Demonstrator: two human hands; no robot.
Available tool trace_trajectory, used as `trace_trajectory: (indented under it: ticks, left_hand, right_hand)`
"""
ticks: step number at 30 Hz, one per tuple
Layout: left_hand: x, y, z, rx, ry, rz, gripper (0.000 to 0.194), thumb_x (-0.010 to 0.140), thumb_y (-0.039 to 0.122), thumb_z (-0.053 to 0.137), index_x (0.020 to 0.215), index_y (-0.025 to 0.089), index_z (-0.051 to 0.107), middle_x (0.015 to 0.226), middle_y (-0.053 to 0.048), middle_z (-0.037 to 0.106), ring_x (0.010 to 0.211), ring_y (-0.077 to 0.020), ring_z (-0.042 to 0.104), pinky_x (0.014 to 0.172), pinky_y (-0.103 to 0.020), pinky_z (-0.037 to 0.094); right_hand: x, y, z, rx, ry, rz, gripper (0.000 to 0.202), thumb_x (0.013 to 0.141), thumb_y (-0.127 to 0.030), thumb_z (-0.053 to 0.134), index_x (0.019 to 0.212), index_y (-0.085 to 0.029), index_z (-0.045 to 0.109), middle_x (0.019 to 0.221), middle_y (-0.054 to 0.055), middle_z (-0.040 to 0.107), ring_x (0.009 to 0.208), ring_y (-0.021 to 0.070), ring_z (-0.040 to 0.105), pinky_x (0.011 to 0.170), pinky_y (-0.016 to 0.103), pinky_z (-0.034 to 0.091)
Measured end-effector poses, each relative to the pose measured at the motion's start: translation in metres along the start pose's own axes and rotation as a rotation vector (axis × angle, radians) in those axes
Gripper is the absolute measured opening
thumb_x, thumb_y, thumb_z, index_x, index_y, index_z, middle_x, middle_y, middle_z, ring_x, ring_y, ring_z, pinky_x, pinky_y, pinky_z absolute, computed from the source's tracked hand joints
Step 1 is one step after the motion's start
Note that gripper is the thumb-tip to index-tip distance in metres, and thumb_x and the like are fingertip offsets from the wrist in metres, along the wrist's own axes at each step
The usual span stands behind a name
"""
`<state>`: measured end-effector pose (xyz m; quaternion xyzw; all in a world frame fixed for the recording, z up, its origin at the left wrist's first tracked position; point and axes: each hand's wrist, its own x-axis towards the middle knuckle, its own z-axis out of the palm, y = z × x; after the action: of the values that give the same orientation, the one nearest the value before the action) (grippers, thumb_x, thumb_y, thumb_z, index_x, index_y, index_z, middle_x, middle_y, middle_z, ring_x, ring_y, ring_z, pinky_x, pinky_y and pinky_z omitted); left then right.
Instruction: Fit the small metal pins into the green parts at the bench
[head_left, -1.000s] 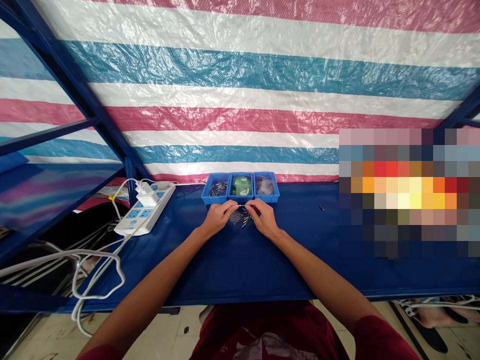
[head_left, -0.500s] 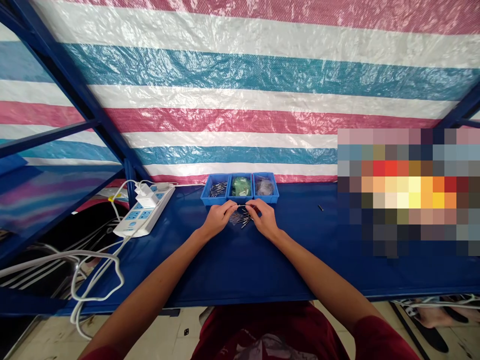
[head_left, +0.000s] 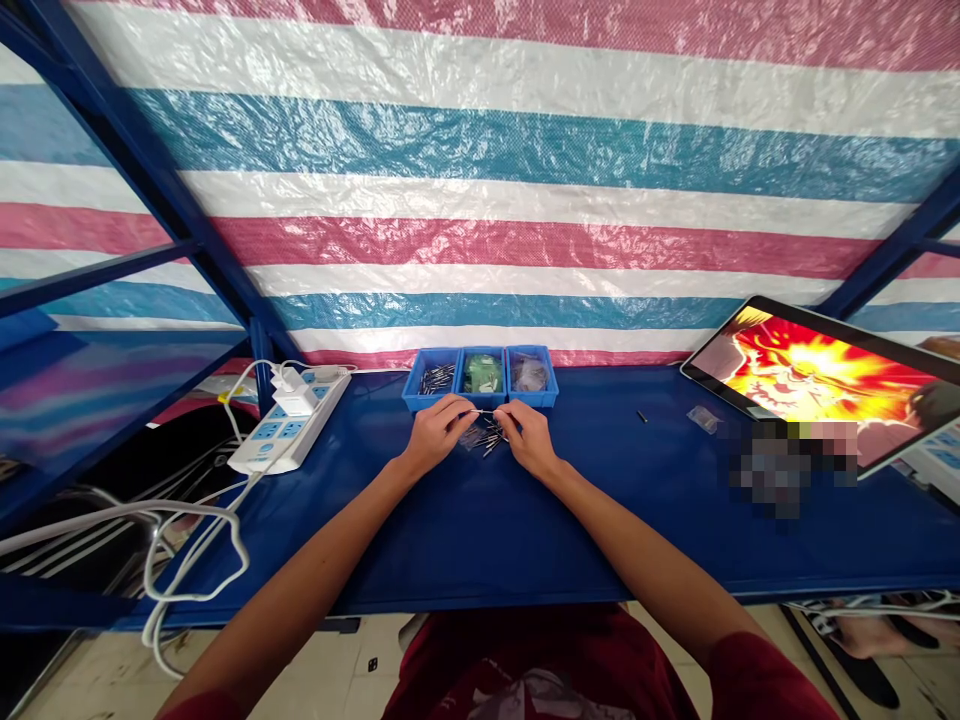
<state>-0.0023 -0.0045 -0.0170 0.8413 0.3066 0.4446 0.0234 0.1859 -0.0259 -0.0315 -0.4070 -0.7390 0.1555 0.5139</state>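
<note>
My left hand (head_left: 435, 432) and my right hand (head_left: 527, 436) face each other over the table, fingertips pinched on the two ends of one thin metallic rod (head_left: 485, 411). Its exact kind is too small to make out. Under the rod lies a loose heap of small dark and silver pin-like pieces (head_left: 491, 440), with a scrap of clear plastic (head_left: 471, 437) beside it. Just behind my hands, three joined blue bins stand in a row: the left bin (head_left: 418, 402) holds similar thin pieces, the middle one a green bag (head_left: 480, 372), the right one a clear bag (head_left: 529, 374).
On the left lies a white power strip (head_left: 262, 455) with a plugged-in charger and trailing cables (head_left: 199, 555). To the right are one dark small piece (head_left: 642, 416), a little clear bag (head_left: 703, 418) and a lit tablet-like screen (head_left: 832, 370). A striped sheet (head_left: 525, 240) hangs behind the blue table (head_left: 480, 540).
Both hands stay almost in place, still gripping the thin rod, with only slight finger shifts. The screen at right, earlier covered by blurring, now shows mostly clearly.
</note>
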Motion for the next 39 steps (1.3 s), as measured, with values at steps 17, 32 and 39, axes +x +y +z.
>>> trace_trajectory:
  ticks: [17,32,39]
  left_hand:
    - [0.003,0.005,-0.003,-0.110,-0.112,-0.113,0.031,0.096,0.032,0.041,0.078,0.016,0.060,0.074,-0.005,0.062,0.070,-0.0146,0.057,0.069,-0.025,0.045]
    - [0.009,0.008,0.015,-0.865,0.200,-0.704,0.022,0.063,0.032,0.080,0.077,0.016,0.074,0.071,-0.004,0.069,0.061,-0.0129,0.059,0.058,-0.025,0.047]
    - [0.009,0.014,0.019,-0.912,0.189,-0.726,0.025,0.067,0.036,0.077,0.078,0.015,0.069,0.086,-0.007,0.071,0.077,-0.0176,0.064,0.066,-0.027,0.049]
  right_hand:
    - [-0.001,0.000,0.001,0.023,0.021,-0.010,0.029,0.095,-0.040,0.044,0.090,-0.019,0.064,0.079,0.004,0.062,0.064,0.0132,0.054,0.065,0.025,0.045]
    - [0.000,0.001,0.000,0.037,0.027,-0.054,0.032,0.098,-0.037,0.039,0.085,-0.018,0.062,0.072,0.003,0.060,0.069,0.0147,0.057,0.068,0.026,0.045]
    - [0.000,0.000,0.001,0.014,-0.002,-0.040,0.034,0.096,-0.037,0.040,0.084,-0.018,0.065,0.077,0.005,0.066,0.070,0.0153,0.060,0.069,0.026,0.045]
